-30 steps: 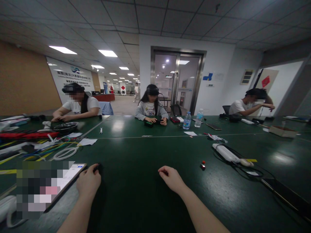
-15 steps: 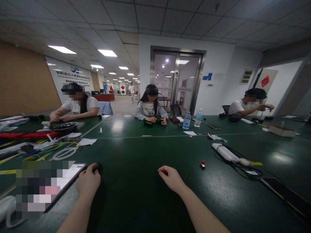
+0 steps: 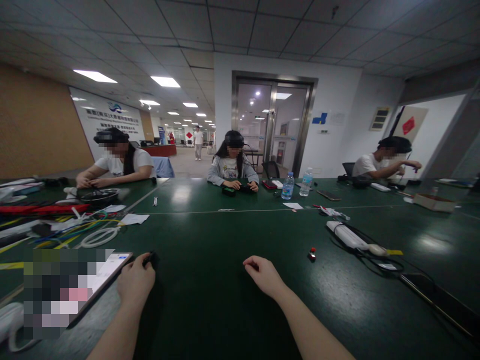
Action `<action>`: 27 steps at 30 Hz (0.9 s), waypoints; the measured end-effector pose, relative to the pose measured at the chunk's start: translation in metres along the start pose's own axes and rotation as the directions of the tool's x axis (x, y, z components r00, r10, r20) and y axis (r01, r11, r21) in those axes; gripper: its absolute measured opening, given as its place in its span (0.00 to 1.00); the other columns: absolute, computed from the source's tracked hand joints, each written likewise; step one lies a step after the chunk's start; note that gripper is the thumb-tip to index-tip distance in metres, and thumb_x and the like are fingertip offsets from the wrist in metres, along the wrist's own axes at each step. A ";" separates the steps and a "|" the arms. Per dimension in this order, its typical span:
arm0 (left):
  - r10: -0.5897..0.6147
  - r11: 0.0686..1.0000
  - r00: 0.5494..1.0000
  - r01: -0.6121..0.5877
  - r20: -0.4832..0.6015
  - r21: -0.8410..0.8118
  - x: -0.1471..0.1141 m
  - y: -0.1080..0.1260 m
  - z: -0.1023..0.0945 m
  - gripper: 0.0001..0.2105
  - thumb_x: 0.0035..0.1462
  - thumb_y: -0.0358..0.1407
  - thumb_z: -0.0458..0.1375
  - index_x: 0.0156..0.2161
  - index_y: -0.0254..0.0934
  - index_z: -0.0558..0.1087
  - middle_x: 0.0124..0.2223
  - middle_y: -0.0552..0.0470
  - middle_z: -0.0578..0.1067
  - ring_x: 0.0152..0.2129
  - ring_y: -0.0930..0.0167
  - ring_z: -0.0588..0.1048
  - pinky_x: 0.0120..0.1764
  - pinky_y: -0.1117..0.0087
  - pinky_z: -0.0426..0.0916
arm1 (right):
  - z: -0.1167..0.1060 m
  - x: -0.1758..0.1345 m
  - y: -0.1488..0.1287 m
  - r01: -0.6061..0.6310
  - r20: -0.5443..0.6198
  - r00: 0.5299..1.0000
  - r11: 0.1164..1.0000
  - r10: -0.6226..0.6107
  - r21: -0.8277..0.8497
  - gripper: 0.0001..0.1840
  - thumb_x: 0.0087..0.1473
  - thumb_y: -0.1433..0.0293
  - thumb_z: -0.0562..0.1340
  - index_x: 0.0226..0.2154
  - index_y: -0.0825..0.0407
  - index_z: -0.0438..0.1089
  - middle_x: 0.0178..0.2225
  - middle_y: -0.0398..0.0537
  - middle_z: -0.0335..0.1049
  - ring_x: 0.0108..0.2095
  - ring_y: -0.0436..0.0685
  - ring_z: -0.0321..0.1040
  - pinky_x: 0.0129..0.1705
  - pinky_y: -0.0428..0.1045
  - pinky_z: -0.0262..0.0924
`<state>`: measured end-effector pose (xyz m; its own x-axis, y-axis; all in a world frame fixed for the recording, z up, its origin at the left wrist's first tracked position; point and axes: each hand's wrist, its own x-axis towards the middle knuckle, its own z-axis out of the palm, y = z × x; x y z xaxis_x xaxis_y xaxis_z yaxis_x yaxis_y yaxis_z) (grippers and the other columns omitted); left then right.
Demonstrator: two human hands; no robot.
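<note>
My left hand (image 3: 138, 277) rests on the dark green table (image 3: 210, 300), its fingers closed around a small black object (image 3: 150, 258) whose kind I cannot make out. Just left of it lies a tablet-like device (image 3: 108, 272) with a lit, partly blurred screen. My right hand (image 3: 262, 274) lies on the table with its fingers curled together; whether anything sits inside them is hidden. To its right is a small red and black item (image 3: 312, 255) with a shiny face, apart from the hand.
Tangled cables (image 3: 101, 236) and papers (image 3: 134, 219) spread on the left. At right lie a white power strip (image 3: 347, 235) and a dark flat device (image 3: 442, 302). Two water bottles (image 3: 288, 186) stand farther back. Three people in headgear sit around the table; another person (image 3: 198, 142) stands beyond.
My hands stay where they were. The person in the background has come nearer and shifted left. The person at the right has lowered a hand slightly.
</note>
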<state>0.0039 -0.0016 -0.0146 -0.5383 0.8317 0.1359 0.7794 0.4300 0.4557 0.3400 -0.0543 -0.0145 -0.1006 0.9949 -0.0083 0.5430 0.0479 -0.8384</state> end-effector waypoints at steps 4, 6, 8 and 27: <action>0.002 1.000 1.000 -0.002 0.006 -0.001 0.001 0.000 0.000 0.20 0.52 0.38 0.46 0.50 0.41 0.66 0.47 0.39 0.67 0.43 0.55 0.68 0.40 0.59 0.65 | -0.001 -0.001 -0.003 -0.012 0.009 1.000 1.000 0.012 0.000 0.11 0.51 0.67 0.55 0.38 0.46 0.68 0.39 0.42 0.68 0.38 0.53 0.65 0.38 0.49 0.60; -0.005 1.000 1.000 0.005 0.009 -0.002 0.001 0.000 0.000 0.20 0.52 0.38 0.46 0.50 0.40 0.65 0.47 0.38 0.67 0.43 0.55 0.68 0.39 0.59 0.65 | -0.001 -0.002 -0.004 -0.015 0.010 1.000 1.000 0.015 -0.001 0.11 0.51 0.67 0.55 0.38 0.47 0.68 0.39 0.42 0.68 0.38 0.53 0.65 0.39 0.49 0.60; -0.014 1.000 1.000 0.014 0.013 -0.003 0.001 0.001 -0.001 0.20 0.52 0.38 0.45 0.50 0.40 0.65 0.47 0.38 0.67 0.43 0.54 0.68 0.39 0.59 0.65 | -0.001 -0.002 -0.005 -0.015 0.007 1.000 1.000 0.015 -0.003 0.11 0.51 0.67 0.55 0.38 0.47 0.68 0.38 0.42 0.68 0.38 0.53 0.65 0.38 0.48 0.60; 0.002 1.000 1.000 -0.002 0.004 -0.006 -0.001 0.002 -0.004 0.20 0.51 0.39 0.46 0.50 0.39 0.66 0.47 0.37 0.67 0.42 0.53 0.69 0.38 0.59 0.65 | -0.002 -0.002 -0.006 -0.015 0.016 1.000 1.000 0.015 0.010 0.11 0.50 0.67 0.55 0.38 0.47 0.68 0.39 0.42 0.67 0.38 0.53 0.65 0.38 0.49 0.60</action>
<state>0.0051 -0.0033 -0.0108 -0.5349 0.8344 0.1331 0.7787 0.4258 0.4608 0.3389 -0.0568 -0.0086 -0.1062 0.9939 -0.0296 0.5358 0.0321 -0.8437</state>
